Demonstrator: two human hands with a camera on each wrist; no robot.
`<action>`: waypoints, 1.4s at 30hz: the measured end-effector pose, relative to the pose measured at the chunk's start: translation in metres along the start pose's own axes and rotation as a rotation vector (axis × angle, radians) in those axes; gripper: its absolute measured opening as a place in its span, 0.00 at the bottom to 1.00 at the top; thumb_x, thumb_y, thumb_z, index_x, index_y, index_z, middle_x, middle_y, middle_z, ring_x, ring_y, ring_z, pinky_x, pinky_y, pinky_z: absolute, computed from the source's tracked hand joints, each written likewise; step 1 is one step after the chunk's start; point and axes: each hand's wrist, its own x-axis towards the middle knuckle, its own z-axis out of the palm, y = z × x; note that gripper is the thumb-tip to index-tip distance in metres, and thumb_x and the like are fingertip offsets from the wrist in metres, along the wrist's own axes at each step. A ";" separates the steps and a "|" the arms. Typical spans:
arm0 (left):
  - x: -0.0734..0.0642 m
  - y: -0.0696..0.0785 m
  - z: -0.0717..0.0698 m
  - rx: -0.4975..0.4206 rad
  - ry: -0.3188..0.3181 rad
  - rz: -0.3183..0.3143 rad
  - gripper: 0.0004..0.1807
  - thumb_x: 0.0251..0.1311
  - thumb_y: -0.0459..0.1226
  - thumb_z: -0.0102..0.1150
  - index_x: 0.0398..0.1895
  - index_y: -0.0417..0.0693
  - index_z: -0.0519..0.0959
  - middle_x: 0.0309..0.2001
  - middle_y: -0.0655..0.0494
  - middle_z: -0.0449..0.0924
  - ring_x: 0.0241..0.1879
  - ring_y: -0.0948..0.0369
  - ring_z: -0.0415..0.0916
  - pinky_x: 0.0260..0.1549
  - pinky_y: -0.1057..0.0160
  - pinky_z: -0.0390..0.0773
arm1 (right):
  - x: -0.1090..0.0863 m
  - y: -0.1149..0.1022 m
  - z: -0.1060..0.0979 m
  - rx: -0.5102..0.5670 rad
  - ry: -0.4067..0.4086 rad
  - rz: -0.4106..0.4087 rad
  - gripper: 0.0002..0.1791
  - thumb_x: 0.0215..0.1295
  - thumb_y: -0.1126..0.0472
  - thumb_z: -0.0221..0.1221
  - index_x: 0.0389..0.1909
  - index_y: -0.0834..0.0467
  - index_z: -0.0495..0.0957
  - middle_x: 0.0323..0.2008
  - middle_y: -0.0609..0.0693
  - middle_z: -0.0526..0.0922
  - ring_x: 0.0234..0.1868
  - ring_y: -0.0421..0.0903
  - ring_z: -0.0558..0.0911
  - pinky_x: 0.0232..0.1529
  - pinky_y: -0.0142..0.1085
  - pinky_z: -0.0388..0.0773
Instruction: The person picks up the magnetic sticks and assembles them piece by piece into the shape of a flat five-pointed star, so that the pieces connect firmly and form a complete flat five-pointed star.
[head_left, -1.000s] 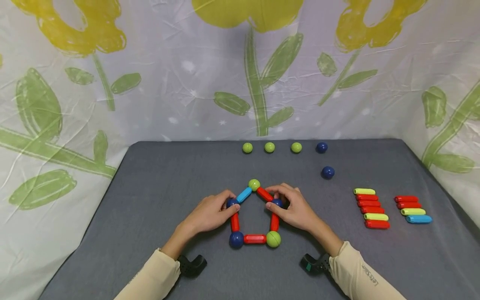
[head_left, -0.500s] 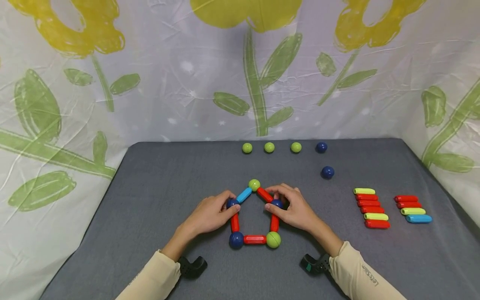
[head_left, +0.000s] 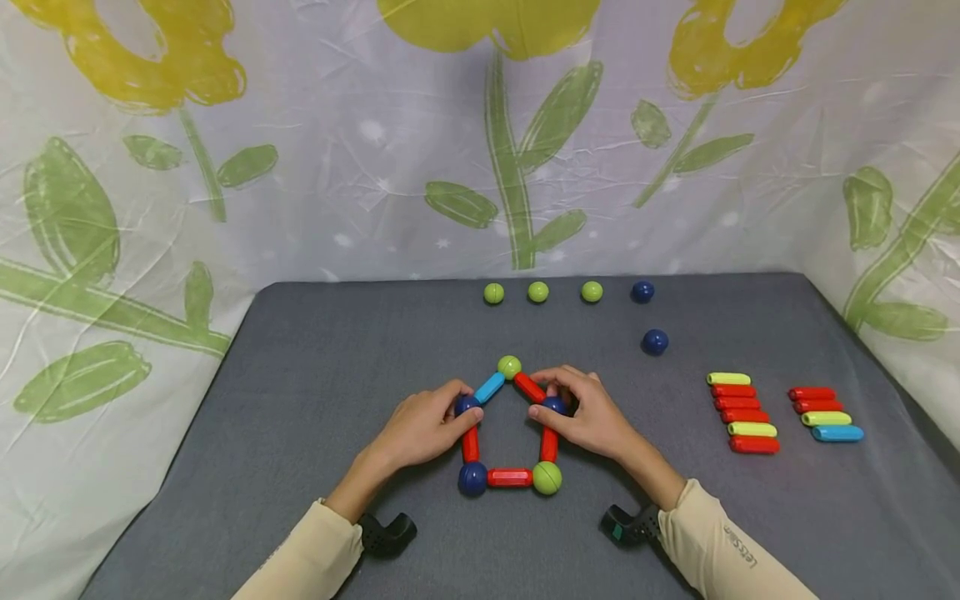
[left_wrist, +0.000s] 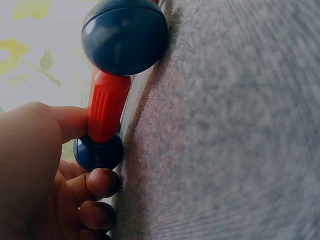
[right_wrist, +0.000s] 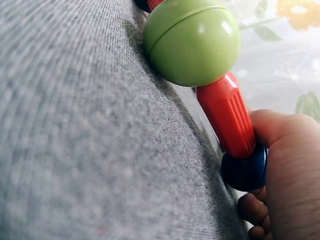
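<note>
A closed five-sided figure of toy rods and balls lies flat on the grey cloth. My left hand (head_left: 423, 427) pinches its left blue ball (left_wrist: 99, 152), where a light blue rod (head_left: 490, 388) and a red rod (left_wrist: 106, 107) meet. On the opposite side my right hand (head_left: 588, 414) pinches another blue ball (right_wrist: 244, 169), joined to a red rod (right_wrist: 227, 115) and an upper red rod (head_left: 529, 387). A green ball (head_left: 509, 367) tops the figure. Along the bottom, a red rod (head_left: 510, 477) links a blue ball (head_left: 472, 479) and a green ball (head_left: 547, 477).
Three loose green balls (head_left: 537, 292) line the table's back edge. Two loose blue balls (head_left: 655, 342) sit right of them. To the right lie two stacks of red, yellow and blue rods (head_left: 741, 402). A flower-print cloth (head_left: 360, 167) hangs behind the table.
</note>
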 end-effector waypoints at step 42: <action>0.001 -0.002 -0.005 -0.031 0.022 -0.031 0.14 0.69 0.48 0.62 0.51 0.52 0.81 0.21 0.62 0.69 0.18 0.66 0.64 0.20 0.68 0.61 | 0.002 -0.002 -0.008 0.208 -0.007 0.111 0.18 0.69 0.60 0.65 0.58 0.61 0.79 0.38 0.52 0.78 0.31 0.41 0.74 0.32 0.30 0.72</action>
